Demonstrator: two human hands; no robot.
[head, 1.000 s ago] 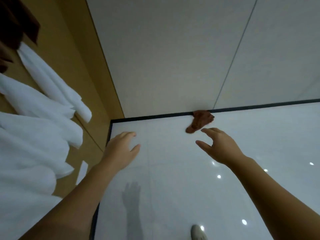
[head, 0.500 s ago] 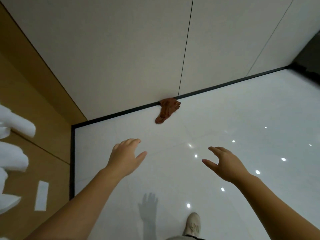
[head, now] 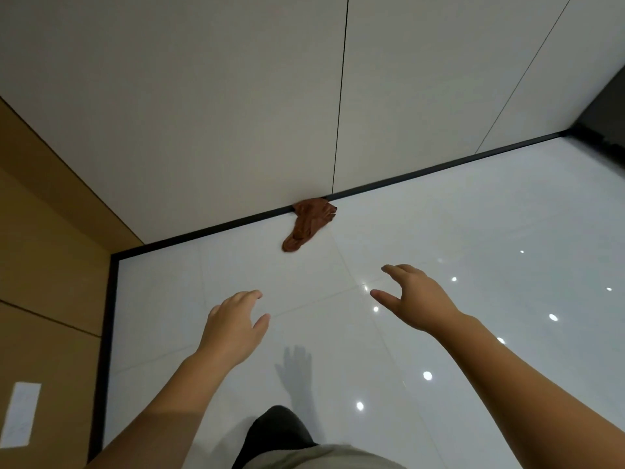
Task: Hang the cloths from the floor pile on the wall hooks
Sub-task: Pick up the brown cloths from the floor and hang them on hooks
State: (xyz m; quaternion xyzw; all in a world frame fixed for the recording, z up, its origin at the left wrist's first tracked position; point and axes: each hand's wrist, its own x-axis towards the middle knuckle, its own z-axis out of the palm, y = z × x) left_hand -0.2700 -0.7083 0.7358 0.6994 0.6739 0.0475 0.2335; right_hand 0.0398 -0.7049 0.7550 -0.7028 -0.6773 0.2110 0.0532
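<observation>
A crumpled brown cloth (head: 309,225) lies on the glossy white floor, pressed against the black skirting at the foot of the pale wall. My left hand (head: 233,328) hovers above the floor, below and left of the cloth, fingers relaxed and holding nothing. My right hand (head: 414,299) reaches forward on the right, fingers spread and slightly bent, also holding nothing. Both hands are well short of the cloth. No wall hooks are in view.
A tan wood-panelled wall (head: 50,252) runs along the left with a white socket plate (head: 22,412) low on it. The pale wall (head: 236,96) meets it in a corner. My dark trouser leg (head: 277,431) shows at the bottom.
The view has swung right and down: the white cloths hanging on the left wall have left the frame. The brown cloth now sits nearer the centre, and both hands have stayed held out.
</observation>
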